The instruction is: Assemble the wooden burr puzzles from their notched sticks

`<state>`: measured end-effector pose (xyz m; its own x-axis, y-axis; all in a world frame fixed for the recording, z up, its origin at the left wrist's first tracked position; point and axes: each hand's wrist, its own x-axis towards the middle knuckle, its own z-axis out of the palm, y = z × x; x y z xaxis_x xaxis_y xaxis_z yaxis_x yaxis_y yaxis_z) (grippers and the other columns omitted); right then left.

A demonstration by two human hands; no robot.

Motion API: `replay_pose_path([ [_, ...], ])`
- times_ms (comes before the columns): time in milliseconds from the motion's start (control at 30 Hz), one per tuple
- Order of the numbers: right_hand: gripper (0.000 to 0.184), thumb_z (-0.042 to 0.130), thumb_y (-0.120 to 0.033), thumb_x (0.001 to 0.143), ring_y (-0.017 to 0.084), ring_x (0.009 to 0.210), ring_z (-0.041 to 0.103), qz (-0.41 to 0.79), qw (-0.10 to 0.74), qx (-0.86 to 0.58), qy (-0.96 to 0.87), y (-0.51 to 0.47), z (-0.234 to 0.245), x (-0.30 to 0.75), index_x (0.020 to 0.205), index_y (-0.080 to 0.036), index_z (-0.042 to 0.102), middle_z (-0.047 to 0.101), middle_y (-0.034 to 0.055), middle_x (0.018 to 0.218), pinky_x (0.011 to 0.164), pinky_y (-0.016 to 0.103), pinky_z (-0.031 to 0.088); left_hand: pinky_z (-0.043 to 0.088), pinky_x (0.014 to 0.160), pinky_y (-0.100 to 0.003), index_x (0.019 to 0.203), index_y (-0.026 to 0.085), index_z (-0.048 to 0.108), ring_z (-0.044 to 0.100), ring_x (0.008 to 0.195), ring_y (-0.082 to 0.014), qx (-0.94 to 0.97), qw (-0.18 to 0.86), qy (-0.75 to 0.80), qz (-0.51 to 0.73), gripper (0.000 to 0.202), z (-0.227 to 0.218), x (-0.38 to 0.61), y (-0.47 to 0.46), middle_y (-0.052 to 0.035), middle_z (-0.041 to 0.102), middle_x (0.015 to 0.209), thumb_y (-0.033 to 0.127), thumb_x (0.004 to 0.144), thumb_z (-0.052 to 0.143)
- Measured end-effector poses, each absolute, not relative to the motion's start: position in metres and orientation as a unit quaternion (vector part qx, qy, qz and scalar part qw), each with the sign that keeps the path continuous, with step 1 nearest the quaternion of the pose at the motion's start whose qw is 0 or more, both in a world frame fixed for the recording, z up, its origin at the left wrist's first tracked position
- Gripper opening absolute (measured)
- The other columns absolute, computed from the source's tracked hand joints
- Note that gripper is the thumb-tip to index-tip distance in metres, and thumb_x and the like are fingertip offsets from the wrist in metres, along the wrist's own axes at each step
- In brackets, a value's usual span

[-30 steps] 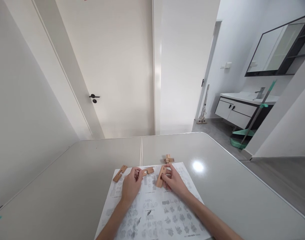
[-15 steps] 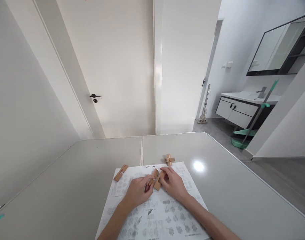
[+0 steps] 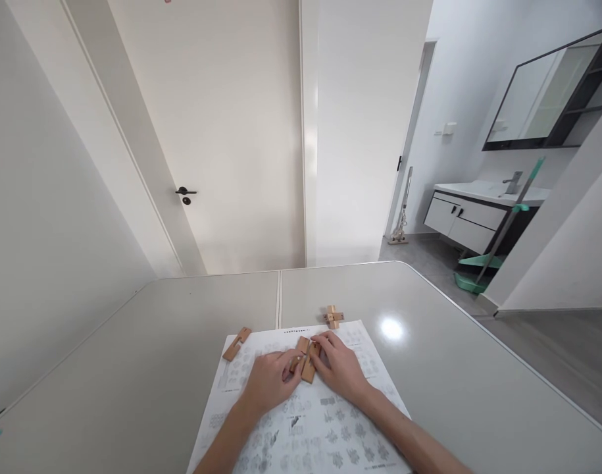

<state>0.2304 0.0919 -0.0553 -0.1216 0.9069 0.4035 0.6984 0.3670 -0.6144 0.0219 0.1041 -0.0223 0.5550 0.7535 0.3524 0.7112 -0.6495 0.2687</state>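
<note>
Holding a notched block (image 3: 308, 373) in the right hand's (image 3: 342, 370) grip and a second block (image 3: 302, 343) in the left hand's (image 3: 270, 378), side by side over the printed sheet (image 3: 305, 447) on the table (image 3: 133, 382).

Pale grey table (image 3: 133, 382): printed sheet (image 3: 305, 411), wooden cross (image 3: 333, 317).

white door (image 3: 241, 131), black handle (image 3: 185, 191) (left edge) | mop (image 3: 399, 236) | green dustpan (image 3: 467, 283) near sink cabinet (image 3: 471, 230) | mirror (image 3: 542, 99) above
</note>
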Motion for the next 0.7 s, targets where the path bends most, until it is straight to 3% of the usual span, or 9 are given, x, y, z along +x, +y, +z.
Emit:
replay_pose_path([
  [100, 0.025, 0.049, -0.03, 0.1, 0.024, 0.096, 0.068, 0.166, 0.399, -0.534, -0.727, 0.093, -0.056, 0.23, 0.122, -0.025, 0.06, 0.065, 0.0084, 0.116, 0.077, 0.036, 0.055, 0.044, 0.055, -0.025, 0.113, 0.025, 0.063, 0.057, 0.053, -0.0149, 0.872, 0.051, 0.425, 0.238, 0.023, -0.023, 0.023, 0.104, 0.0066, 0.054, 0.055, 0.024, 0.092, 0.054],
  [167, 0.024, 0.049, -0.028, 0.1, 0.024, 0.094, 0.067, 0.194, 0.417, -0.515, -0.723, 0.093, -0.054, 0.23, 0.121, -0.026, 0.06, 0.065, 0.0082, 0.116, 0.08, 0.037, 0.056, 0.05, 0.061, -0.028, 0.111, 0.024, 0.063, 0.062, 0.062, -0.017, 0.867, 0.044, 0.422, 0.26, 0.022, -0.02, 0.024, 0.104, 0.0036, 0.059, 0.063, 0.022, 0.09, 0.055],
  [267, 0.024, 0.048, -0.026, 0.1, 0.024, 0.096, 0.067, 0.236, 0.441, -0.475, -0.723, 0.091, -0.048, 0.23, 0.122, -0.026, 0.06, 0.065, 0.009, 0.119, 0.087, 0.039, 0.056, 0.054, 0.087, -0.039, 0.115, 0.025, 0.062, 0.067, 0.098, -0.0239, 0.875, 0.047, 0.388, 0.286, 0.026, -0.013, 0.026, 0.101, -0.0056, 0.07, 0.1, 0.023, 0.089, 0.059],
  [367, 0.029, 0.045, -0.025, 0.101, 0.025, 0.101, 0.066, 0.277, 0.452, -0.436, -0.727, 0.088, -0.043, 0.23, 0.127, -0.025, 0.058, 0.065, 0.0107, 0.121, 0.091, 0.042, 0.056, 0.046, 0.108, -0.049, 0.132, 0.029, 0.056, 0.053, 0.13, -0.0309, 0.885, 0.075, 0.37, 0.273, 0.047, -0.01, 0.025, 0.1, -0.0091, 0.06, 0.137, 0.029, 0.086, 0.068],
  [433, 0.034, 0.043, -0.023, 0.102, 0.026, 0.109, 0.065, 0.315, 0.449, -0.41, -0.729, 0.087, -0.041, 0.231, 0.134, -0.026, 0.054, 0.064, 0.0107, 0.127, 0.094, 0.043, 0.056, 0.043, 0.113, -0.053, 0.14, 0.031, 0.051, 0.044, 0.14, -0.0334, 0.89, 0.092, 0.371, 0.247, 0.06, -0.012, 0.024, 0.1, -0.0081, 0.052, 0.149, 0.036, 0.084, 0.073],
  [567, 0.045, 0.042, -0.021, 0.102, 0.025, 0.126, 0.06, 0.371, 0.448, -0.371, -0.724, 0.087, -0.044, 0.231, 0.146, -0.029, 0.043, 0.058, 0.0102, 0.141, 0.106, 0.045, 0.05, 0.045, 0.113, -0.053, 0.146, 0.033, 0.045, 0.041, 0.144, -0.0326, 0.893, 0.11, 0.376, 0.222, 0.067, -0.019, 0.021, 0.103, -0.0056, 0.05, 0.153, 0.041, 0.086, 0.073],
  [700, 0.048, 0.045, -0.02, 0.1, 0.026, 0.124, 0.061, 0.368, 0.443, -0.384, -0.722, 0.088, -0.048, 0.232, 0.147, -0.028, 0.04, 0.058, 0.011, 0.141, 0.099, 0.043, 0.054, 0.047, 0.112, -0.053, 0.138, 0.034, 0.053, 0.048, 0.138, -0.0311, 0.891, 0.101, 0.381, 0.226, 0.049, -0.021, 0.021, 0.106, -0.0043, 0.058, 0.144, 0.034, 0.09, 0.067],
])
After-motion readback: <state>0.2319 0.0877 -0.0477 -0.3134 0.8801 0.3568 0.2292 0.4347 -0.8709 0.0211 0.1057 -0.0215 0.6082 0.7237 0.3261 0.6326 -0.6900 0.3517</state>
